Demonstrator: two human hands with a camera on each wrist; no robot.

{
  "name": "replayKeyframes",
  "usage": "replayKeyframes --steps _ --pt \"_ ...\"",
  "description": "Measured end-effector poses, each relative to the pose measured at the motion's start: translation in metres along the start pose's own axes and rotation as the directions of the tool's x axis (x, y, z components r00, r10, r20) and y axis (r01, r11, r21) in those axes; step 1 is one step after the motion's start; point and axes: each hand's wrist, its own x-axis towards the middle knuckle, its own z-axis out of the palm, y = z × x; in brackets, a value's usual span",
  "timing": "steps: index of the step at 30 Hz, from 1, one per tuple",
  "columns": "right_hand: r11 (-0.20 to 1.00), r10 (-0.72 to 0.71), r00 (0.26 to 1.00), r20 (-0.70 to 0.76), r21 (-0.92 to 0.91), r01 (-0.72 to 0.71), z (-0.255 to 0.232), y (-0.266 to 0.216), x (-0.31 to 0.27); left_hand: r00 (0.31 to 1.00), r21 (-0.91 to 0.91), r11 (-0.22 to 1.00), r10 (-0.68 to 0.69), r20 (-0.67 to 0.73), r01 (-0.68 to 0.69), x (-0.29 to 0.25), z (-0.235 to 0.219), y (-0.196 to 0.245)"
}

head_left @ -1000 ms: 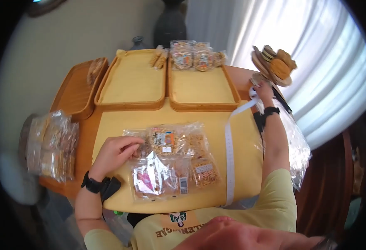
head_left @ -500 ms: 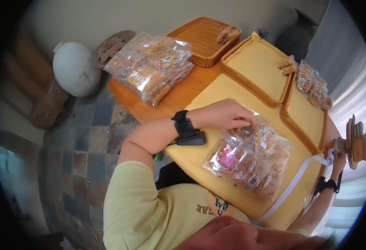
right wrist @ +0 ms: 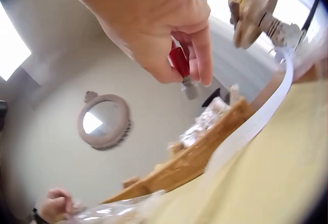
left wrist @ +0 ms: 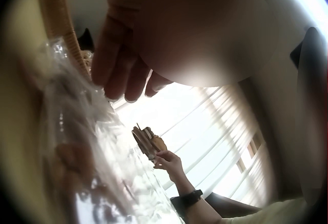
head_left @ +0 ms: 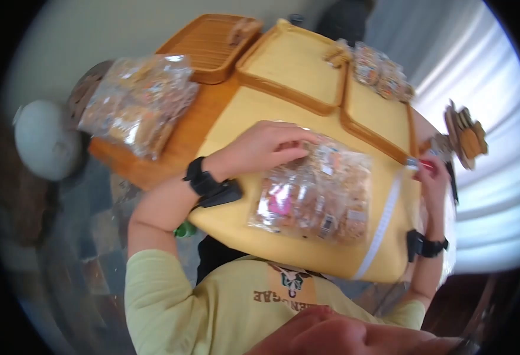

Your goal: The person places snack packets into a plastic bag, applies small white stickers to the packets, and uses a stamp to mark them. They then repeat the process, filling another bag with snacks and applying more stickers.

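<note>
My left hand (head_left: 266, 147) lies over the upper left of a clear plastic bag of packaged nut or grain snacks (head_left: 307, 204), its fingers loosely extended at the bag's top edge. In the left wrist view those fingers (left wrist: 136, 78) hang close above the crinkled plastic. At the table's right side my right hand (head_left: 433, 177) is raised, pinching a small red object with a grey end (right wrist: 179, 62) between thumb and fingers; its exact kind I cannot tell. A long white strip (head_left: 384, 225) runs along the yellow cloth (head_left: 390, 260), between the bag and my right arm.
Wicker trays (head_left: 337, 109) line the far side, some cloth-lined, with snack packs (head_left: 381, 74) at the far right one. Another big bag of snacks (head_left: 139, 109) sits on the left of the wooden table. A stand of wooden-looking pieces (head_left: 467, 136) is at right.
The head view swung left, then partly back. My right hand has come away from beside the stand, now holding the small red object. My left hand stays at the bag.
</note>
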Motion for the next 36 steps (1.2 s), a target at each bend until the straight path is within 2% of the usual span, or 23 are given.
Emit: replayKeyframes --steps 1,2,3,5,6,7,8,11,13,15,17,18,20,21,23,24,26,29,32,33,34,35,36 --pt "0.999 -0.008 0.990 0.142 0.041 0.002 0.020 -0.019 -0.009 0.996 -0.044 0.995 -0.085 0.040 0.087 0.000 -0.001 0.010" --pt "0.980 0.039 0.967 0.250 0.178 -0.086 0.043 -0.040 -0.018 0.997 -0.072 0.996 -0.045 0.060 0.049 0.001 -0.001 0.016" --pt "0.957 -0.016 0.915 0.402 0.273 -0.103 0.062 -0.050 -0.023 0.995 -0.076 0.994 -0.069 0.078 0.075 0.001 -0.002 0.020" --pt "0.864 -0.016 0.846 0.534 0.433 -0.256 0.096 -0.063 -0.029 0.992 -0.063 0.993 -0.096 0.084 0.101 0.000 -0.001 0.025" --pt "0.866 -0.025 0.844 0.535 0.433 -0.249 0.106 -0.066 -0.027 0.986 -0.136 0.982 -0.115 0.121 0.131 0.000 -0.001 0.026" --pt "0.824 -0.010 0.821 0.571 0.470 -0.317 0.116 -0.069 -0.024 0.979 -0.205 0.965 -0.135 0.154 0.165 -0.002 -0.001 0.026" --pt "0.777 0.001 0.793 0.609 0.499 -0.384 0.124 -0.073 -0.021 0.985 -0.151 0.983 -0.084 0.149 0.107 -0.003 0.001 0.024" --pt "0.721 0.006 0.769 0.639 0.530 -0.446 0.139 -0.085 -0.024 0.992 -0.027 0.999 -0.036 0.120 0.040 -0.004 0.002 0.028" --pt "0.717 -0.012 0.767 0.641 0.541 -0.441 0.146 -0.090 -0.030 0.995 -0.008 0.999 -0.034 0.092 0.035 -0.006 0.005 0.029" --pt "0.703 -0.040 0.762 0.646 0.560 -0.438 0.150 -0.092 -0.035 0.990 0.112 0.985 0.135 -0.035 -0.130 -0.009 0.009 0.024" --pt "0.707 -0.042 0.775 0.631 0.567 -0.423 0.147 -0.094 -0.035 0.986 0.121 0.983 0.149 -0.082 -0.138 -0.008 0.008 0.028" --pt "0.699 -0.059 0.758 0.650 0.569 -0.433 0.148 -0.093 -0.035 0.978 0.124 0.980 0.169 -0.125 -0.153 -0.008 0.007 0.031" --pt "0.732 -0.071 0.829 0.555 0.593 -0.335 0.149 -0.092 -0.037 0.981 0.149 0.981 0.147 -0.129 -0.128 -0.010 0.007 0.029" --pt "0.724 -0.087 0.818 0.569 0.600 -0.340 0.150 -0.091 -0.037 0.980 0.152 0.980 0.151 -0.128 -0.131 -0.010 0.007 0.028" --pt "0.727 -0.125 0.858 0.498 0.634 -0.262 0.149 -0.090 -0.040 0.970 0.173 0.973 0.179 -0.164 -0.150 -0.010 0.008 0.028" --pt "0.723 -0.131 0.854 0.504 0.638 -0.265 0.150 -0.091 -0.043 0.971 0.177 0.972 0.180 -0.156 -0.152 -0.011 0.009 0.027" --pt "0.754 -0.251 0.885 0.392 0.653 -0.075 0.148 -0.094 -0.046 0.973 0.184 0.971 0.183 -0.143 -0.156 -0.011 0.009 0.029" --pt "0.764 -0.327 0.867 0.375 0.645 0.009 0.147 -0.092 -0.045 0.970 0.159 0.970 0.203 -0.133 -0.182 -0.009 0.010 0.030" --pt "0.743 -0.307 0.876 0.371 0.669 -0.023 0.149 -0.091 -0.048 0.978 0.170 0.971 0.184 -0.098 -0.166 -0.011 0.008 0.029" --pt "0.749 -0.289 0.886 0.361 0.662 -0.026 0.150 -0.088 -0.048 0.992 0.181 0.979 0.104 -0.065 -0.091 -0.011 0.008 0.029" --pt "0.760 -0.367 0.873 0.320 0.644 0.083 0.151 -0.085 -0.047 0.999 0.191 0.981 0.028 -0.025 -0.023 -0.010 0.008 0.030" --pt "0.761 -0.444 0.851 0.280 0.619 0.193 0.151 -0.085 -0.047 0.999 0.173 0.984 0.043 -0.002 -0.042 -0.009 0.008 0.033" --pt "0.766 -0.464 0.854 0.235 0.591 0.253 0.152 -0.087 -0.049 0.998 0.056 0.997 -0.054 0.007 0.054 -0.009 0.007 0.038"
